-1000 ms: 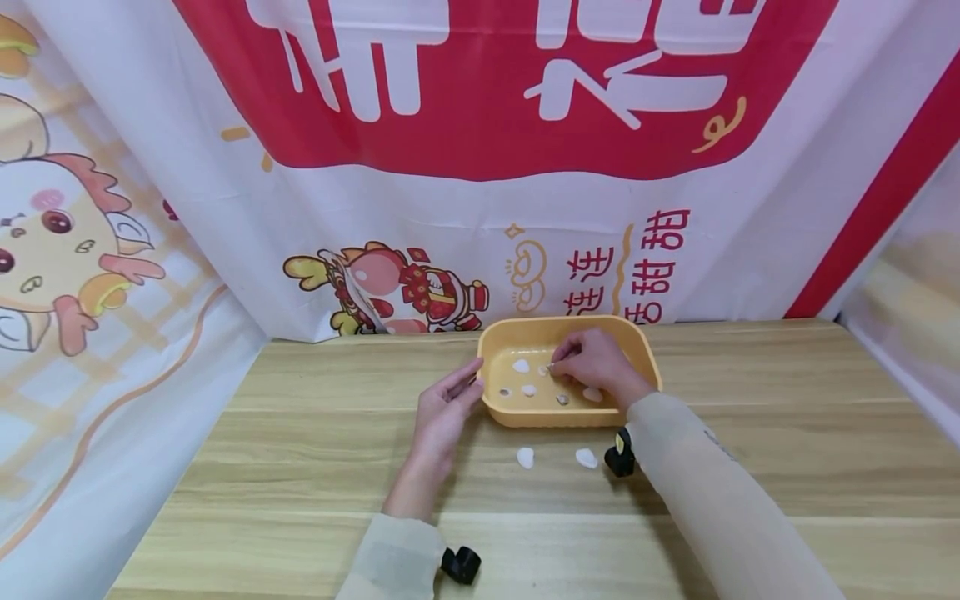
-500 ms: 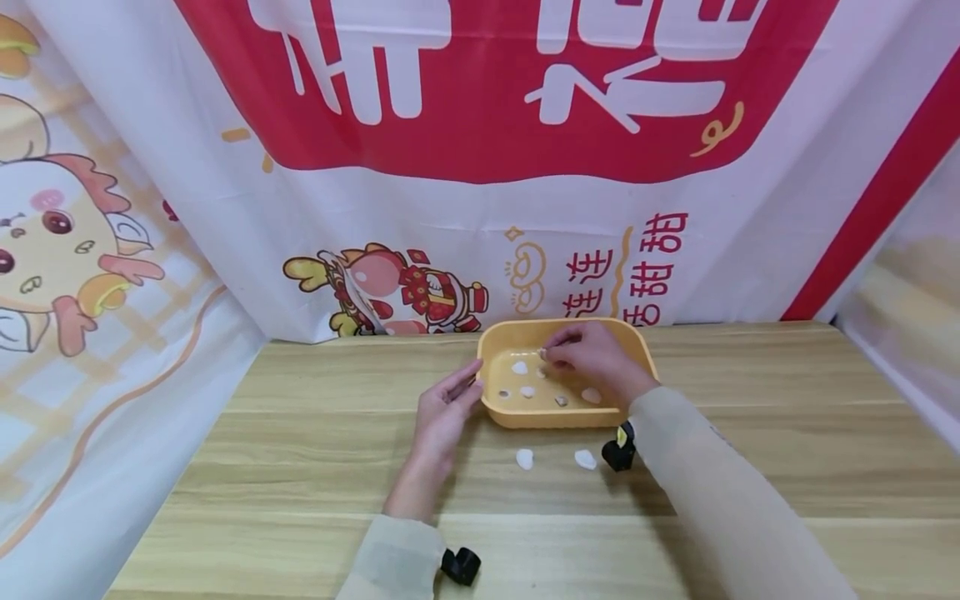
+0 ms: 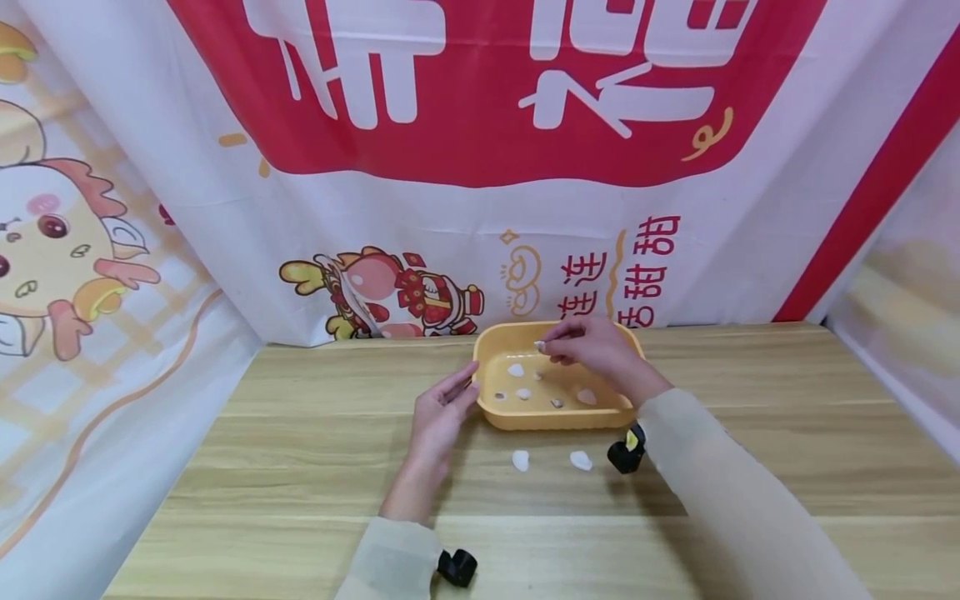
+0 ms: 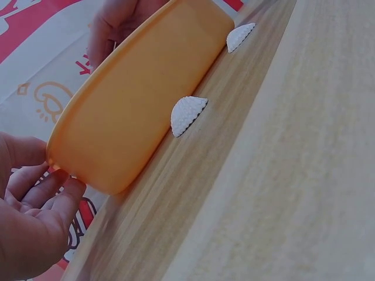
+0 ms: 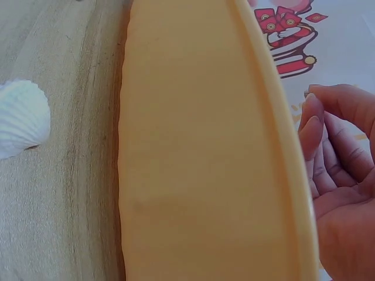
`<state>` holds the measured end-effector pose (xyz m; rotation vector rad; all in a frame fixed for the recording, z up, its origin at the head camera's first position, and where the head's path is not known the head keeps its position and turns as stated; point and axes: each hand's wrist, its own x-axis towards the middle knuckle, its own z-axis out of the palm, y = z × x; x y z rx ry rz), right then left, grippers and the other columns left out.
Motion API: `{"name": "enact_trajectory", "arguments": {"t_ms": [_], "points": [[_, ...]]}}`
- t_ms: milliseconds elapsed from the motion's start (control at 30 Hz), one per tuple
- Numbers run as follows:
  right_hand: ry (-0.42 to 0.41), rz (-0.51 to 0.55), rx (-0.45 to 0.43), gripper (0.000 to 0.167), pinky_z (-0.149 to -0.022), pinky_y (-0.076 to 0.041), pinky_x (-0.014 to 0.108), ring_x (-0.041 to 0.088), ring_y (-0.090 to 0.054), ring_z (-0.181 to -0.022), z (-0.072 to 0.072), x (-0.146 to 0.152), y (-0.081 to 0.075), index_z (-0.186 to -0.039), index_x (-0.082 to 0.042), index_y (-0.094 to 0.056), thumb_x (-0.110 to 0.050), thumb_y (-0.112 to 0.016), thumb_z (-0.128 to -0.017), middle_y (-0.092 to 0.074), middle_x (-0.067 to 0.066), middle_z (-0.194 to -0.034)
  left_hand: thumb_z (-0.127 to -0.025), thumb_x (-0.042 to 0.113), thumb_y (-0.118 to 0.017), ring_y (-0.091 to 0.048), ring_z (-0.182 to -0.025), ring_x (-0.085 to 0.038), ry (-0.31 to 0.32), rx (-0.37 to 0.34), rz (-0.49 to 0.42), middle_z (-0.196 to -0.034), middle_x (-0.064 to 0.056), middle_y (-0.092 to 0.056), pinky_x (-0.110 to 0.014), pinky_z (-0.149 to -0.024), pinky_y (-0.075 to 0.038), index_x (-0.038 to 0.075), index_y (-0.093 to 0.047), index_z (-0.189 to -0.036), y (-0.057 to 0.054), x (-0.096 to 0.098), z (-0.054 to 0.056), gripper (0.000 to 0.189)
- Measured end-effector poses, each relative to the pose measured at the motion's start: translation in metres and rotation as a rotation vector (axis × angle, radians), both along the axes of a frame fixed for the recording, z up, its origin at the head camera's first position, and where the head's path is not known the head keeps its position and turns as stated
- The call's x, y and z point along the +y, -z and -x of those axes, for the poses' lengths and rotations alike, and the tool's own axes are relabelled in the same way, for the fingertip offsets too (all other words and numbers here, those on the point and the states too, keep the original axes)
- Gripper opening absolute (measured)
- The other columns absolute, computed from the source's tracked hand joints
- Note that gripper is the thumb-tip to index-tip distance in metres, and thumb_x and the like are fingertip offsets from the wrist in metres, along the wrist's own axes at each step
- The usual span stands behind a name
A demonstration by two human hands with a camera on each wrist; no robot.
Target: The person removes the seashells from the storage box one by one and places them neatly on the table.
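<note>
My right hand (image 3: 596, 350) is over the back of a yellow-orange plastic basin (image 3: 555, 421), pinching a small whitish seashell (image 3: 540, 346) between thumb and index finger. Only a tiny tip of it shows in the right wrist view. My left hand (image 3: 441, 417) holds the basin's left end, thumb at the rim and fingertips against the outer wall. Several shells lie spread over the basin floor, among them a white shell (image 3: 516, 369) at the back left and a pinkish shell (image 3: 587, 397) at the right.
Two white ribbed shells lie on the wooden table in front of the basin: a left shell (image 3: 521, 460) and a right shell (image 3: 581, 460). A printed white and red cloth (image 3: 480, 200) hangs right behind the basin, with more cloth at both sides.
My right hand has lifted the small shell from near the basin floor, up and slightly back toward the rear wall. The left hand stays at the basin's left end.
</note>
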<state>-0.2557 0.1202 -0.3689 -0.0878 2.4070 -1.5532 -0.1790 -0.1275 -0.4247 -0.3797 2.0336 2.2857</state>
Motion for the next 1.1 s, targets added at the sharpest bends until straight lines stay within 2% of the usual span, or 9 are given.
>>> {"name": "enact_trajectory", "arguments": {"t_ms": [200,367,467,700,800,1100], "points": [[0.009,-0.004,0.019,0.021,-0.102,-0.065,0.046,0.021,-0.073,-0.098,-0.005,0.002,0.0,-0.116,-0.011,-0.076,-0.024,-0.079,-0.1,-0.078,0.008,-0.115,-0.104,0.009,-0.068,-0.061,-0.142,-0.026,-0.004,-0.005,0.007,-0.158,-0.006,-0.061,-0.038,-0.12,-0.055,0.022,-0.07,-0.142,0.001,0.0,0.0,0.04],[0.042,0.009,0.025,0.023,-0.1,-0.066,0.047,0.019,-0.072,-0.094,-0.015,0.01,0.002,-0.115,-0.012,-0.078,-0.026,-0.082,-0.098,-0.078,0.005,-0.108,-0.104,0.01,-0.069,-0.062,-0.141,-0.023,-0.006,-0.018,0.016,-0.156,-0.003,-0.062,-0.036,-0.118,-0.056,0.026,-0.071,-0.14,0.0,0.001,0.001,0.04],[0.05,0.068,0.026,0.027,-0.101,-0.066,0.048,0.017,-0.072,-0.092,-0.023,0.017,0.001,-0.117,-0.007,-0.076,-0.023,-0.082,-0.097,-0.079,0.004,-0.106,-0.104,0.01,-0.069,-0.062,-0.141,-0.023,-0.005,-0.017,0.02,-0.156,-0.003,-0.062,-0.037,-0.119,-0.056,0.026,-0.071,-0.14,0.0,0.001,0.0,0.039],[0.068,0.145,0.059,0.029,-0.088,-0.066,0.031,0.014,-0.069,-0.091,-0.047,0.033,-0.002,-0.117,-0.004,-0.075,-0.025,-0.082,-0.097,-0.077,-0.003,-0.101,-0.105,0.01,-0.068,-0.061,-0.142,-0.024,-0.012,-0.019,0.015,-0.157,-0.005,-0.062,-0.039,-0.121,-0.054,0.024,-0.07,-0.142,-0.001,0.001,0.001,0.04],[0.078,0.178,0.076,0.029,-0.087,-0.066,0.033,0.014,-0.069,-0.089,-0.056,0.039,-0.001,-0.117,-0.003,-0.074,-0.023,-0.082,-0.097,-0.076,-0.004,-0.1,-0.105,0.01,-0.068,-0.06,-0.143,-0.025,-0.015,-0.022,0.008,-0.157,-0.005,-0.061,-0.04,-0.122,-0.053,0.023,-0.07,-0.142,-0.001,0.001,0.0,0.04],[0.096,0.179,0.108,0.032,-0.078,-0.066,0.027,0.013,-0.07,-0.086,-0.081,0.055,0.007,-0.117,0.0,-0.074,-0.023,-0.082,-0.097,-0.077,-0.004,-0.096,-0.105,0.012,-0.069,-0.059,-0.144,-0.025,-0.014,-0.02,0.003,-0.158,-0.005,-0.06,-0.04,-0.122,-0.053,0.024,-0.07,-0.142,-0.001,0.002,0.0,0.039]]}}
